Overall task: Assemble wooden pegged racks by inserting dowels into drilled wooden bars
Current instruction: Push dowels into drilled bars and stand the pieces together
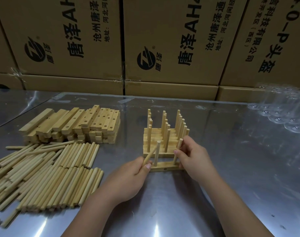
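A drilled wooden bar (164,167) lies on the steel table in front of me. Two dowels stand upright in it: a middle dowel (157,153) and a right dowel (178,147). My right hand (192,156) pinches that right dowel and rests at the bar's right end. My left hand (128,178) grips a loose dowel (150,156), tilted up to the right over the bar's left end. Behind the bar stand several finished racks (164,134) in a tight group, pegs up.
A heap of loose dowels (43,175) covers the table at the left. A stack of drilled bars (72,125) sits behind it. Clear plastic packaging (282,110) lies at the far right. Cardboard boxes (145,48) wall off the table's back edge.
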